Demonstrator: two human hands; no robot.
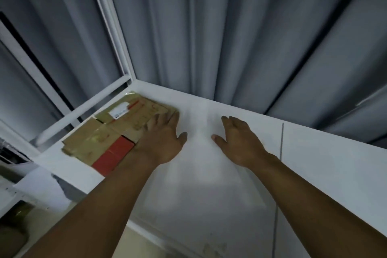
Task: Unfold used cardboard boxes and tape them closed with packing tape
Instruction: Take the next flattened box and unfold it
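1. The flattened cardboard boxes [117, 130] are located at nine o'clock on the white counter [314, 163], near its window-side edge.
2. The left hand [162, 142] is laid on the stack, fingers straight. The right hand [236, 140], at its three o'clock, is spread open and holds nothing.
3. It is advised that the top box be drawn clear, then opened along its creases.
4. Thin matte brown board, a red panel [114, 157] and a white label [119, 112] are noted.
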